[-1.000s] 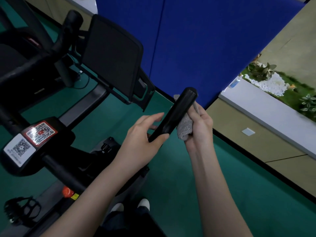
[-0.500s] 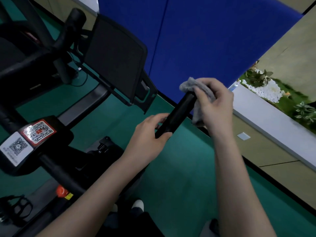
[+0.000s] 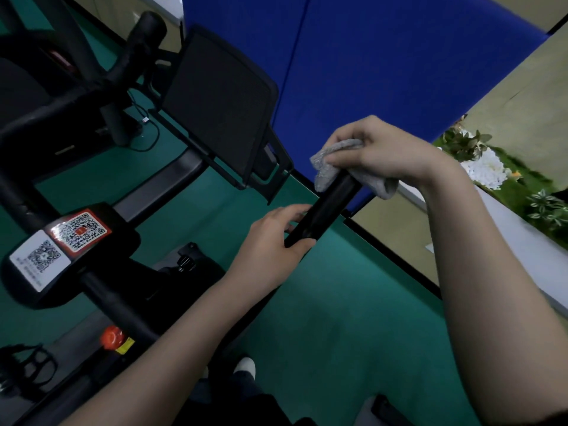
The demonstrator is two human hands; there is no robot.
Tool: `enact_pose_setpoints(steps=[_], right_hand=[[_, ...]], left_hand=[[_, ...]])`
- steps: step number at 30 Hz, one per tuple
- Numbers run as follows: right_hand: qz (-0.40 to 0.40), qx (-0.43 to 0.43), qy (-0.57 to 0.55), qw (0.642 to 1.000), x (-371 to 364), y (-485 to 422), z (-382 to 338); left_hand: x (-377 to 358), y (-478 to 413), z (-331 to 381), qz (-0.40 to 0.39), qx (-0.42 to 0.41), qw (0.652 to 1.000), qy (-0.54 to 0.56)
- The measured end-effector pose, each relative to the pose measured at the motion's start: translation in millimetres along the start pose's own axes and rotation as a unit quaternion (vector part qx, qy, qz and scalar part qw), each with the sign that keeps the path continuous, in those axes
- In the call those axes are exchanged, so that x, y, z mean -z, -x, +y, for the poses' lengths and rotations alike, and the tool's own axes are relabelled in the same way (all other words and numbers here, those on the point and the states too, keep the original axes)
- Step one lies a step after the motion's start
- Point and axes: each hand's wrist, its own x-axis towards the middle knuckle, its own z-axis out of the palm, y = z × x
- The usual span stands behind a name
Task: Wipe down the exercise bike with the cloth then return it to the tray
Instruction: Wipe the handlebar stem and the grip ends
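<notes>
The black exercise bike (image 3: 101, 290) fills the left half of the view. Its right handlebar grip (image 3: 325, 210) points up toward the middle. My right hand (image 3: 378, 152) holds the grey cloth (image 3: 332, 167) wrapped over the tip of that grip. Lower down, my left hand (image 3: 273, 241) grips the same bar with thumb and fingers around it. The bike's dark screen (image 3: 215, 106) stands behind the hands, and the other handlebar (image 3: 135, 47) rises at the upper left. No tray is in view.
A blue partition (image 3: 384, 66) stands right behind the handlebar. A white planter ledge (image 3: 528, 238) with plants and white stones runs along the right. Green floor (image 3: 353, 318) lies below. Two QR stickers (image 3: 61, 244), a red knob (image 3: 112, 336) and a pedal (image 3: 24, 364) sit on the frame.
My right hand slid the cloth up the handlebar from its side to its tip and now covers the end. My left hand kept its hold lower on the bar.
</notes>
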Motion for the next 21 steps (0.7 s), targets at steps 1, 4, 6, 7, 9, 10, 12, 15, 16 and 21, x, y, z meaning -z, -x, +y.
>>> enact_pose_setpoints(steps=[1, 4, 6, 7, 9, 10, 12, 15, 16, 21], right_hand=[[-0.001, -0.012, -0.045, 0.999, 1, -1, 5], [0.063, -0.023, -0.227, 0.971, -10, 7, 23], [0.162, -0.013, -0.337, 0.927, -30, 17, 32], [0.224, -0.005, -0.372, 0.901, -43, 22, 35], [0.349, -0.001, -0.398, 0.849, -71, 29, 34], [0.404, -0.005, -0.396, 0.825, -83, 32, 32], [0.488, -0.016, -0.386, 0.783, -104, 37, 26], [0.557, -0.038, -0.367, 0.744, -129, 44, 18], [0.565, -0.044, -0.364, 0.739, -138, 46, 15], [0.566, -0.058, -0.338, 0.75, -167, 57, 4]], left_hand=[[0, 0, 0, -0.001, -0.001, 1.0, -0.001], [0, 0, 0, 0.002, -0.004, 1.0, 0.003], [0, 0, -1, 0.004, -0.003, 1.0, 0.006], [-1, 0, -1, 0.005, -0.003, 1.0, 0.009], [-2, 0, 0, 0.009, -0.007, 1.0, 0.014], [-2, 0, 0, 0.013, -0.012, 1.0, 0.013], [-2, -1, 0, 0.017, -0.018, 1.0, 0.005], [-2, -1, 0, 0.017, -0.02, 1.0, -0.002], [-2, -1, 0, 0.017, -0.021, 1.0, -0.003], [0, 2, 0, 0.013, -0.051, 0.998, -0.035]])
